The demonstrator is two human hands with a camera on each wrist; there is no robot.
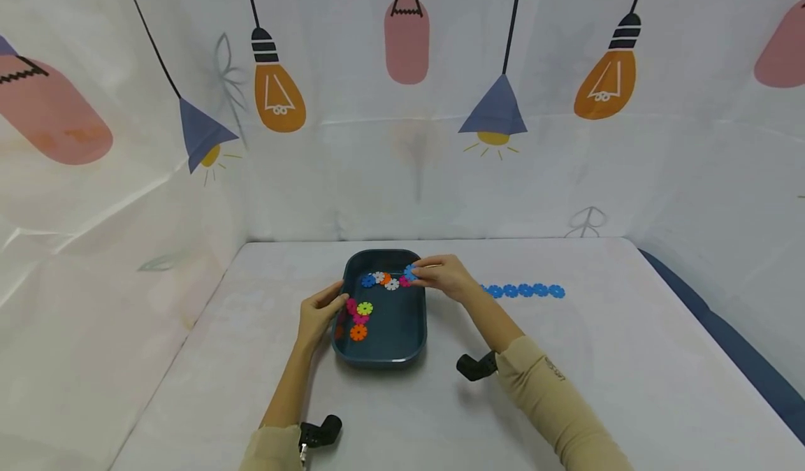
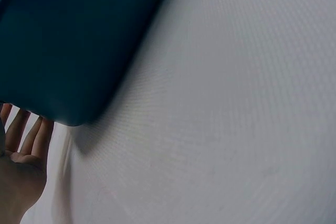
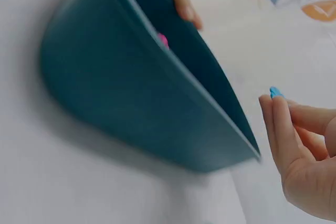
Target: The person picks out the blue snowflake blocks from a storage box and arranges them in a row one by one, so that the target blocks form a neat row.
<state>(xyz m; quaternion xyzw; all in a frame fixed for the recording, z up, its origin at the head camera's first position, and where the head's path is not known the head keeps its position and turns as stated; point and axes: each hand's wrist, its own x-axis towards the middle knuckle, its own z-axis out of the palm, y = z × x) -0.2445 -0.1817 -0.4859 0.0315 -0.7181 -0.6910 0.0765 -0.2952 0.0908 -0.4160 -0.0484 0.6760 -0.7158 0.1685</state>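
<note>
My right hand (image 1: 445,276) pinches a light-blue flower-shaped plastic piece (image 1: 410,272) over the right rim of a dark teal tray (image 1: 393,338). In the right wrist view, the blue piece (image 3: 275,92) shows between the thumb and fingertips, beside the tray wall (image 3: 121,82). My left hand (image 1: 319,313) grips the tray's left rim, fingers along the outer wall. Inside the tray, several flower pieces lie in two groups: blue, white, orange and pink ones (image 1: 392,284) toward the far end, and pink, yellow-green and orange ones (image 1: 358,332) along the left.
A straight row of blue flower pieces (image 1: 525,290) lies on the white table (image 1: 566,373) to the right of the tray, its left end hidden behind my right hand and forearm. A white curtain (image 1: 352,177) printed with lamps stands behind the table and along its sides.
</note>
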